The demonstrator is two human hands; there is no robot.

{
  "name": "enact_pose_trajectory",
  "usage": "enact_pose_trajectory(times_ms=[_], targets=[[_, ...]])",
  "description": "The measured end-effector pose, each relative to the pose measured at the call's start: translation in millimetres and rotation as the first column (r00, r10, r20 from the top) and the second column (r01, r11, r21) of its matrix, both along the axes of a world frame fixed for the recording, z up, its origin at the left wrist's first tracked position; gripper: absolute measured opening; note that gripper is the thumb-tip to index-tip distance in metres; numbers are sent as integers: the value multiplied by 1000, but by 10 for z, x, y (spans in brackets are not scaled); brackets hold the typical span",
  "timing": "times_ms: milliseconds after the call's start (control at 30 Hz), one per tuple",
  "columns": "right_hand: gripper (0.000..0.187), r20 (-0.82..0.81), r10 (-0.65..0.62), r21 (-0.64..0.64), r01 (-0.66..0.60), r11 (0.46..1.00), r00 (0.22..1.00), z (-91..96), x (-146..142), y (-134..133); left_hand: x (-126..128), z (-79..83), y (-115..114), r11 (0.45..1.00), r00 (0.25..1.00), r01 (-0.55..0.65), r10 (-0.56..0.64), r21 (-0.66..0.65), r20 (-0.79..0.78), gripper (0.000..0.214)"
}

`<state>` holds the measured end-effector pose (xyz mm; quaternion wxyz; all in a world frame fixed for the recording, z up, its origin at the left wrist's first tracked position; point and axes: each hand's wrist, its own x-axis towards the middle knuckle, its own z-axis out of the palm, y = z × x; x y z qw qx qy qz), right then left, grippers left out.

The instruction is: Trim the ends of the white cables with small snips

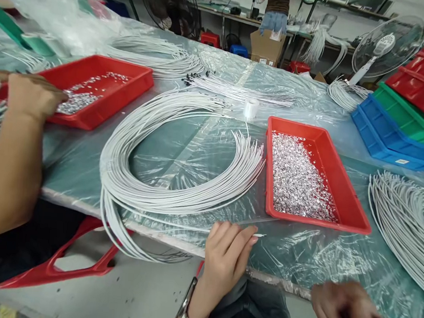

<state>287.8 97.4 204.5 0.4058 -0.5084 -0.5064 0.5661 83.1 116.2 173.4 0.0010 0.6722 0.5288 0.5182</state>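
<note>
My left hand (227, 252), a watch on its wrist, is closed on a thin white cable (192, 228) just over the table's front edge. The cable's stripped, dark-tipped end pokes out to the right of the fingertips. That cable runs left toward a big coil of white cables (115, 171) lying on the table. My right hand (344, 311) is at the lower right, by the table edge, and motion smears its fingers. A blurred dark shape beside it cannot be made out. Beyond my hands stands a red tray (353, 215) holding many small shiny metal pieces (297, 179).
To the left, another person's hand (35, 93) reaches over a second red tray (123, 102). More coiled cables (406, 226) lie at the right. Stacked bins (399, 128), a white roll (251, 108) and a fan (387, 45) stand farther off. A red stool (91, 267) is below the table.
</note>
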Motion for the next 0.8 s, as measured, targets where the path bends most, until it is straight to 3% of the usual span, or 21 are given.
enact_pose_trajectory(times_ms=[100, 267, 400, 533, 800], targets=[[32, 49, -30, 68, 26, 997, 998, -97, -176, 104, 21, -24, -5, 1000, 998, -13, 12, 18, 57, 18], [38, 110, 25, 162, -43, 986, 994, -266, -467, 180, 27, -60, 3, 1000, 993, -18, 16, 12, 114, 19], [27, 173, 104, 196, -137, 971, 979, -354, -532, 143, 7, -76, -7, 999, 991, -12, 8, 30, 136, 18], [21, 239, 199, 213, -251, 944, 950, -341, -545, 117, -23, -72, -20, 999, 989, 6, -11, 34, 146, 18], [20, 342, 228, 282, -331, 901, 912, -258, -599, 157, -52, -72, -43, 999, 986, 28, -30, 15, 166, 19]])
